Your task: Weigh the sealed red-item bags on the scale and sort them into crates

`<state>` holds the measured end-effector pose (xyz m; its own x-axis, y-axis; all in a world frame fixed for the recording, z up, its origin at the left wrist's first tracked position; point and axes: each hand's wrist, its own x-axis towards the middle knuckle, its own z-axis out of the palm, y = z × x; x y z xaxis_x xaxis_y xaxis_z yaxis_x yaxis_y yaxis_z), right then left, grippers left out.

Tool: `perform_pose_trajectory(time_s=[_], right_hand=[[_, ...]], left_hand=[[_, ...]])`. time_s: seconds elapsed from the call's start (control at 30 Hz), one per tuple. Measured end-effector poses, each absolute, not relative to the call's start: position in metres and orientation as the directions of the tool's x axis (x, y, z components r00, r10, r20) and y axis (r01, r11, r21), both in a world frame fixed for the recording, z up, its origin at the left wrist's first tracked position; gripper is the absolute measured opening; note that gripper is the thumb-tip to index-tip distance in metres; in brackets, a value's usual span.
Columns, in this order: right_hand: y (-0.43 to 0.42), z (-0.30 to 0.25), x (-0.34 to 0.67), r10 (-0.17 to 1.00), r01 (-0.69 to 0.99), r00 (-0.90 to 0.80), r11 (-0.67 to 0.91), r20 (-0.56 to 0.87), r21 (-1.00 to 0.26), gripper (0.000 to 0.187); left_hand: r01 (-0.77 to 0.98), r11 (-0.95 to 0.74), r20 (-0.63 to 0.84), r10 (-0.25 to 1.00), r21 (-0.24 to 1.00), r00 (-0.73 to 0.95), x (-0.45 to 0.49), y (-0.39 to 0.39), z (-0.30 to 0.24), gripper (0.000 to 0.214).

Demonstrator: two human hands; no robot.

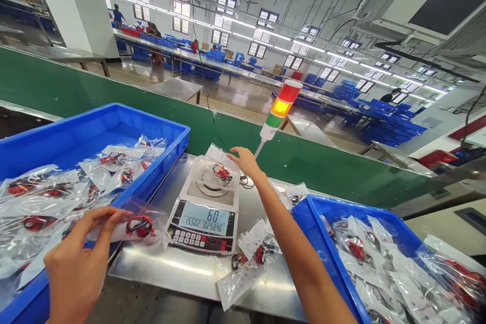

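Observation:
My left hand pinches a clear plastic bag holding a coiled red and black cable, above the rim of the left blue crate. That crate is heaped with similar bags. A digital counting scale shows 60 on its display. On its round pan lies another bagged cable. My right hand reaches over the scale with its fingers apart, right beside that bag. I cannot tell whether they touch it. The right blue crate, also full of bags, lies under my right forearm.
Loose bagged cables lie on the steel table in front of the scale. A stack light rises behind it, beside a green conveyor belt. Beyond are long benches, stacked blue crates and distant co-workers.

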<state>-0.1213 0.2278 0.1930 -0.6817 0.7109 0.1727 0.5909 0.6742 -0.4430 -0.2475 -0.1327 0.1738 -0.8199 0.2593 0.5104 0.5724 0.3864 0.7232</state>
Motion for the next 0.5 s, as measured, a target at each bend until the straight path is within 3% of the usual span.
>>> perform_pose_trajectory(time_s=[0.27, 0.4, 0.5], right_hand=[[0.233, 0.189, -0.126, 0.69, 0.556, -0.708, 0.675, 0.148, -0.486, 0.016], [0.218, 0.225, -0.14, 0.614, 0.463, -0.771, 0.722, 0.167, -0.514, 0.012], [0.196, 0.269, -0.17, 0.555, 0.373, -0.8, 0.758, 0.229, -0.535, 0.01]], left_hand=[[0.496, 0.394, 0.435, 0.241, 0.773, -0.868, -0.251, -0.133, 0.167, 0.036], [0.507, 0.347, 0.472, 0.187, 0.789, -0.862, -0.255, -0.128, 0.167, 0.032], [0.525, 0.216, 0.474, 0.245, 0.823, -0.846, -0.25, -0.104, 0.188, 0.032]])
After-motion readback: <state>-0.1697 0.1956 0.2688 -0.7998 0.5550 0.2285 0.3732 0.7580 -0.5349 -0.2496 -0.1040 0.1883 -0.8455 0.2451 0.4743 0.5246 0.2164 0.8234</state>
